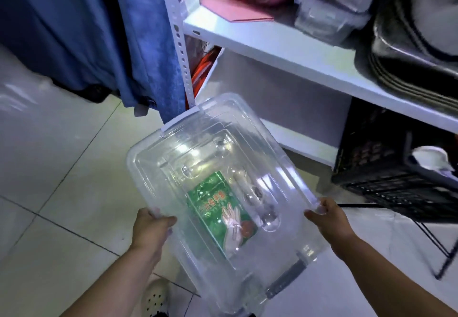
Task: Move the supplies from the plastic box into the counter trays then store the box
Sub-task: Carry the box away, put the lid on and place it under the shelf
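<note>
Both hands, left and right, hold the lidded box before the shelf. Fingers curl round its long edges. A green packet lies inside.

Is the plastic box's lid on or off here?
On. The clear lid covers the box, held by the left hand and right hand; a green packet shows through it.

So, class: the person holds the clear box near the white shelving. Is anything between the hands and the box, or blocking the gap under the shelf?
Nothing is between them: the left hand and right hand already grip the box by its edges. The gap under the shelf looks open directly ahead; a black crate fills its right side.
</note>
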{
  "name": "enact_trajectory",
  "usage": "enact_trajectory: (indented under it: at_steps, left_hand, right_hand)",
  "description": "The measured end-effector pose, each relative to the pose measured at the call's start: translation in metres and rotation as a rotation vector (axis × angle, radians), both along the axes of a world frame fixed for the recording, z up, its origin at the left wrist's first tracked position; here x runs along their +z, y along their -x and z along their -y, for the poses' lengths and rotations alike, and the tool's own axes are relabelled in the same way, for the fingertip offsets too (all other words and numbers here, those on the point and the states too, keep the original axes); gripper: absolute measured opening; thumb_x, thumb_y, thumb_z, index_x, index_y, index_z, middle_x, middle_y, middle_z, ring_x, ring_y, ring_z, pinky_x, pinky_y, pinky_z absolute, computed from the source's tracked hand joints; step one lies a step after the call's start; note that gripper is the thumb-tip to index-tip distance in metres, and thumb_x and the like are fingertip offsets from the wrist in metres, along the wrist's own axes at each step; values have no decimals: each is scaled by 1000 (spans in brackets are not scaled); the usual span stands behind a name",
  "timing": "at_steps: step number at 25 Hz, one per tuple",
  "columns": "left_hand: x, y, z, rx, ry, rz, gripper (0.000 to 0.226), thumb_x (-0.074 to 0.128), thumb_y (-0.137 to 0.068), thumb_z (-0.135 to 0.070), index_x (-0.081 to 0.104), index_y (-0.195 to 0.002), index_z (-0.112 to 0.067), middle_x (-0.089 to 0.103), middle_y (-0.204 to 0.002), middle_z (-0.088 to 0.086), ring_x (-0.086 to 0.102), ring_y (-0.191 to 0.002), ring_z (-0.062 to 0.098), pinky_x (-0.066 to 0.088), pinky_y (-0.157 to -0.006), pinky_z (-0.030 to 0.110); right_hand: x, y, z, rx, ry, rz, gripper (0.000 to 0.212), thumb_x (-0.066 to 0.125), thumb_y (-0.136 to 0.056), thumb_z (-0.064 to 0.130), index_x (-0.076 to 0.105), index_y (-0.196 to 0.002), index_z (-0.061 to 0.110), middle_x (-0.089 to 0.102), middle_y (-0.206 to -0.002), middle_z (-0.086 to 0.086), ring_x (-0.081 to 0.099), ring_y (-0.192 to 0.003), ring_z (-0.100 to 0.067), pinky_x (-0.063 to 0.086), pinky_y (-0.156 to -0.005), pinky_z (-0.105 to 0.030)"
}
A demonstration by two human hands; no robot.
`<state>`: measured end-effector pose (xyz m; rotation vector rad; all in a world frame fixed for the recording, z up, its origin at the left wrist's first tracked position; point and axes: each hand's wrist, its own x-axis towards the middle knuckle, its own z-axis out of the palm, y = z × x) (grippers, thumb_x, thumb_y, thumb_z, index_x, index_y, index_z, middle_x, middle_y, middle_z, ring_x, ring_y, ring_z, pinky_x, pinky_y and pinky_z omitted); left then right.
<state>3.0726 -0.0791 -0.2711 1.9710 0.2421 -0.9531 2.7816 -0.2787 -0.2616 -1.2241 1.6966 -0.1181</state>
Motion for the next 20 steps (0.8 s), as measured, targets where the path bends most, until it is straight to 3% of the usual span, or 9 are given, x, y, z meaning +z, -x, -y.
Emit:
enact_trajectory:
  at_steps: [4, 7, 10, 13, 15, 18, 20]
  left_hand:
    - [50, 9, 33, -29, 33, 18, 36, 64, -76, 12, 40, -72, -14, 44, -76, 7, 48, -65, 19, 44, -59, 29]
    - [69, 7, 56, -100, 50, -16, 29, 65, -75, 12, 47, -90, -5, 47, -90, 16, 51, -75, 26, 46, -59, 31]
    - [79, -3, 85, -144, 94, -46, 35, 66, -74, 12, 47, -97, -6, 50, -94, 15, 53, -72, 22, 49, -60, 33]
    - [85, -19, 118, -216, 149, -52, 39, 68, -75, 7, 50, -105, -9, 56, -88, 8, 57, -71, 19, 50, -61, 30]
    - [90, -33, 141, -293, 183, -52, 30, 66, -78, 6, 54, -99, -12, 60, -87, 6, 59, -72, 18, 51, -64, 30]
    - [94, -57, 176, -405, 206, -28, 21, 61, -80, 9, 59, -92, -7, 62, -96, 12, 60, -77, 23, 51, -76, 33]
    - [93, -68, 189, -474, 222, -39, 20, 59, -81, 10, 59, -96, -3, 62, -97, 15, 59, -74, 21, 49, -73, 29]
  right_hand:
    - [51, 23, 13, -66, 35, 57, 21, 69, -80, 7, 53, -93, 12, 58, -84, -8, 54, -69, -21, 43, -58, -28]
    - [69, 33, 19, -118, 20, 97, 17, 68, -80, 5, 54, -88, 10, 57, -80, -10, 53, -68, -24, 42, -59, -30]
    - [74, 37, 27, -187, 42, 116, 19, 69, -79, 4, 51, -76, 12, 52, -74, -9, 48, -65, -23, 37, -57, -30]
    - [70, 34, 32, -285, 17, 151, 18, 68, -80, 6, 51, -78, 11, 53, -78, -13, 50, -73, -25, 40, -63, -32]
    - [68, 27, 33, -355, 17, 177, 19, 68, -81, 8, 50, -76, 11, 52, -75, -12, 48, -68, -24, 39, -61, -31]
    - [65, 8, 39, -476, 21, 188, 20, 69, -81, 11, 54, -90, 2, 51, -81, -15, 49, -75, -26, 40, -69, -35]
    - [66, -10, 40, -552, -2, 211, 21, 69, -81, 11, 56, -92, -1, 52, -79, -14, 51, -71, -26, 42, -68, -33]
